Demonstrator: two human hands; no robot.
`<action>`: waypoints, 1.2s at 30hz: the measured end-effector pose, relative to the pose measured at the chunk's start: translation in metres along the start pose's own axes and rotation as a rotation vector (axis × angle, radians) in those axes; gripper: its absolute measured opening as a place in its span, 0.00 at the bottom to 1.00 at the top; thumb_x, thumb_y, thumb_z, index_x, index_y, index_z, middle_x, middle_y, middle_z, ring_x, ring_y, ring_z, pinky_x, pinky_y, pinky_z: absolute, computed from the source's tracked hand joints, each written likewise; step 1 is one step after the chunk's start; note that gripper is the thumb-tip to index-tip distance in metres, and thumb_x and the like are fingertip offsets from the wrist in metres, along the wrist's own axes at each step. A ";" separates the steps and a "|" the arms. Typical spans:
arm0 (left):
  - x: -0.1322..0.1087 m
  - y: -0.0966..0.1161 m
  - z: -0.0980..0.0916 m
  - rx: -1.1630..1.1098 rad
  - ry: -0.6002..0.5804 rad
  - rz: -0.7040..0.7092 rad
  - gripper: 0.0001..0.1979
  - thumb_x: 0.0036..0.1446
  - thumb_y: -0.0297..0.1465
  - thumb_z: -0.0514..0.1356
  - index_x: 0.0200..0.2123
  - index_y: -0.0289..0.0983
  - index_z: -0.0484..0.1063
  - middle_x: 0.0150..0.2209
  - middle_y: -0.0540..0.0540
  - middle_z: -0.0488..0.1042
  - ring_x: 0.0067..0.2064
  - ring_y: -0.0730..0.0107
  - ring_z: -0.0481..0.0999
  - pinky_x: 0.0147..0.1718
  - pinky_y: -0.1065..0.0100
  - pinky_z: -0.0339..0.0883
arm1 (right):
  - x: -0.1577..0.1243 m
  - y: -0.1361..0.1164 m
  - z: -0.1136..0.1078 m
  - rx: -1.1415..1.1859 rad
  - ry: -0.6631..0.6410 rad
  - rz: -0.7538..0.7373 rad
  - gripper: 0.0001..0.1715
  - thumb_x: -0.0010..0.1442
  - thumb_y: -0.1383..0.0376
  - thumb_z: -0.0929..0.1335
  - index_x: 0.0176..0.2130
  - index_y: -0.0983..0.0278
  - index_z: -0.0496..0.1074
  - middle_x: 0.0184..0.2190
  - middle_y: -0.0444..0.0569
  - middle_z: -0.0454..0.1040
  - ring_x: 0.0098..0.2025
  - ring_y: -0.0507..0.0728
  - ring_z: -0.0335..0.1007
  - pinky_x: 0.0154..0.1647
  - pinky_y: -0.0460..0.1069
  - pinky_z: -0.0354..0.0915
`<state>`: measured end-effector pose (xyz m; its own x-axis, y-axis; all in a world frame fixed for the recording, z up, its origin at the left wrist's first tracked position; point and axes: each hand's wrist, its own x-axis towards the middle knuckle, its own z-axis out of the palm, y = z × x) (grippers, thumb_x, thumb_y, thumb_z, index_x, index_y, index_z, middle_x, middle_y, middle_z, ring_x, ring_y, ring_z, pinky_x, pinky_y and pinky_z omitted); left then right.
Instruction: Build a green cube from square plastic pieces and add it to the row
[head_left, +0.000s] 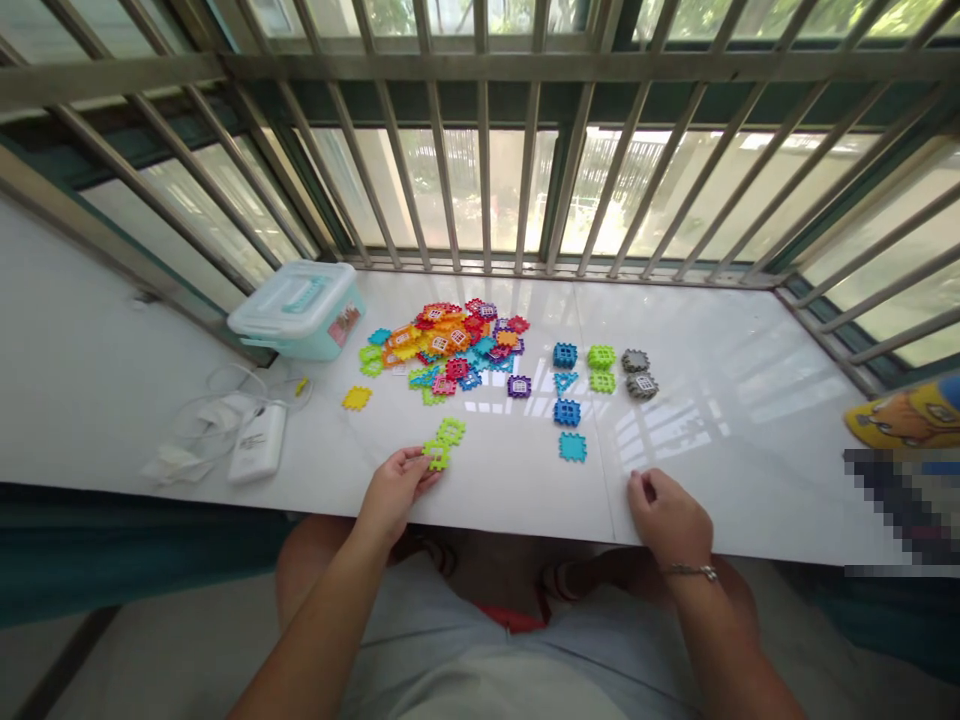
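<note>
Head view showed the left hand (394,492) pinching light, stiff lime-green plastic waffle blocks (442,444) by their edge over the white tabletop (750,330), the right hand (667,518) resting open, fingers empty.

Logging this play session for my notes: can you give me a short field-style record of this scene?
left hand: holding lime-green plastic pieces
right hand: empty, resting on white tabletop
nearest right hand: cyan square piece
main pile: mixed-colour plastic building pieces
sorted nearby: blue, green and grey pieces
left of pile: lidded plastic storage box
behind table: metal window bars
</note>
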<state>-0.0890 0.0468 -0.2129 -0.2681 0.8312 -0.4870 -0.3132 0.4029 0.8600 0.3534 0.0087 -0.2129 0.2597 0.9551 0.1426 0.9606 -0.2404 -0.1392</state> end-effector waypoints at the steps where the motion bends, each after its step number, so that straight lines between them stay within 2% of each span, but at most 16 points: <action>1: -0.002 -0.001 0.001 0.001 0.003 0.005 0.18 0.59 0.32 0.73 0.48 0.36 0.72 0.43 0.40 0.85 0.42 0.65 0.87 0.53 0.58 0.83 | 0.000 0.000 0.000 0.002 -0.001 0.001 0.20 0.74 0.55 0.66 0.33 0.62 0.74 0.30 0.45 0.73 0.27 0.51 0.51 0.32 0.52 0.38; 4: -0.005 -0.007 0.002 0.040 0.000 0.067 0.20 0.59 0.36 0.73 0.49 0.36 0.72 0.43 0.39 0.85 0.45 0.62 0.87 0.53 0.55 0.83 | 0.000 -0.001 -0.001 0.006 0.002 0.004 0.20 0.73 0.55 0.66 0.32 0.62 0.73 0.30 0.45 0.73 0.27 0.51 0.51 0.32 0.51 0.38; 7: -0.004 -0.009 -0.002 0.165 0.007 0.271 0.18 0.63 0.42 0.68 0.49 0.37 0.72 0.49 0.37 0.84 0.52 0.57 0.85 0.58 0.49 0.80 | -0.001 -0.001 0.000 0.002 0.007 0.007 0.20 0.73 0.54 0.66 0.32 0.62 0.73 0.30 0.45 0.73 0.27 0.51 0.51 0.32 0.51 0.38; 9: 0.000 -0.006 -0.010 0.359 0.052 0.482 0.14 0.67 0.41 0.63 0.49 0.39 0.73 0.56 0.37 0.82 0.59 0.55 0.82 0.64 0.46 0.74 | 0.000 -0.001 0.000 -0.004 0.008 0.003 0.20 0.73 0.54 0.65 0.32 0.62 0.73 0.29 0.45 0.72 0.27 0.51 0.50 0.32 0.51 0.39; 11: 0.007 -0.001 -0.021 0.648 0.110 0.700 0.10 0.69 0.37 0.59 0.49 0.40 0.75 0.61 0.38 0.79 0.65 0.54 0.76 0.70 0.45 0.65 | 0.000 -0.001 0.000 -0.010 0.012 -0.007 0.20 0.74 0.55 0.65 0.32 0.62 0.73 0.29 0.45 0.72 0.27 0.51 0.50 0.32 0.51 0.39; 13: 0.017 0.003 -0.032 0.952 0.135 0.851 0.12 0.68 0.32 0.56 0.50 0.40 0.77 0.64 0.37 0.77 0.70 0.49 0.71 0.73 0.41 0.57 | 0.000 -0.001 -0.001 -0.010 0.017 -0.015 0.21 0.74 0.55 0.65 0.31 0.62 0.72 0.30 0.45 0.72 0.27 0.51 0.51 0.32 0.51 0.39; 16: 0.029 0.004 -0.041 1.245 0.124 0.897 0.20 0.68 0.30 0.54 0.59 0.40 0.75 0.69 0.36 0.72 0.71 0.45 0.69 0.72 0.38 0.54 | 0.000 -0.002 -0.002 -0.006 0.019 -0.015 0.21 0.73 0.55 0.65 0.31 0.62 0.72 0.30 0.46 0.73 0.27 0.51 0.52 0.31 0.51 0.40; 19: 0.029 0.004 -0.039 1.339 0.111 0.949 0.26 0.71 0.36 0.56 0.69 0.39 0.67 0.74 0.33 0.64 0.74 0.43 0.63 0.72 0.38 0.54 | 0.000 -0.002 -0.001 -0.003 0.004 -0.001 0.20 0.73 0.55 0.66 0.31 0.62 0.72 0.30 0.45 0.73 0.27 0.51 0.53 0.31 0.51 0.40; 22: 0.021 0.004 -0.025 1.422 -0.052 1.008 0.31 0.72 0.41 0.58 0.74 0.44 0.63 0.77 0.36 0.59 0.77 0.42 0.57 0.73 0.37 0.52 | 0.000 -0.001 0.000 -0.001 -0.009 0.012 0.21 0.74 0.54 0.65 0.32 0.62 0.72 0.30 0.45 0.73 0.27 0.51 0.55 0.31 0.50 0.40; 25: 0.011 0.001 0.000 1.499 -0.187 1.022 0.31 0.72 0.42 0.60 0.74 0.50 0.63 0.77 0.38 0.58 0.77 0.42 0.57 0.73 0.34 0.50 | 0.000 0.000 0.001 0.004 -0.004 0.003 0.21 0.74 0.54 0.65 0.32 0.61 0.72 0.30 0.46 0.74 0.27 0.51 0.56 0.31 0.50 0.41; 27: 0.007 -0.004 0.021 1.504 -0.193 1.026 0.32 0.71 0.43 0.60 0.75 0.50 0.62 0.78 0.38 0.55 0.78 0.41 0.55 0.74 0.35 0.49 | 0.000 0.001 0.002 0.008 0.002 -0.002 0.21 0.74 0.54 0.65 0.32 0.61 0.72 0.30 0.46 0.74 0.27 0.52 0.57 0.31 0.50 0.41; 31: 0.004 -0.016 0.060 1.450 -0.126 1.009 0.32 0.71 0.41 0.60 0.75 0.48 0.62 0.78 0.37 0.56 0.78 0.40 0.55 0.74 0.34 0.48 | 0.000 0.001 0.003 0.008 0.004 0.004 0.21 0.74 0.54 0.65 0.31 0.61 0.72 0.30 0.46 0.74 0.27 0.52 0.57 0.31 0.50 0.41; 33: 0.004 -0.020 0.072 1.420 -0.098 1.008 0.32 0.71 0.41 0.60 0.76 0.48 0.61 0.78 0.37 0.57 0.77 0.39 0.56 0.74 0.34 0.48 | -0.001 0.001 0.003 0.006 0.009 -0.003 0.21 0.74 0.54 0.65 0.31 0.61 0.72 0.30 0.46 0.74 0.27 0.52 0.57 0.31 0.50 0.41; 36: 0.004 -0.025 0.079 1.379 -0.055 1.038 0.33 0.70 0.41 0.60 0.75 0.45 0.61 0.77 0.35 0.57 0.77 0.38 0.56 0.73 0.34 0.50 | -0.001 0.001 0.004 -0.004 0.018 -0.013 0.21 0.74 0.55 0.65 0.31 0.61 0.72 0.30 0.46 0.73 0.27 0.52 0.56 0.31 0.50 0.41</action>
<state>-0.0100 0.0702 -0.2240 0.2013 0.9352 0.2914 0.9137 -0.2864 0.2882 0.3535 0.0083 -0.2167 0.2489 0.9550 0.1616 0.9643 -0.2287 -0.1337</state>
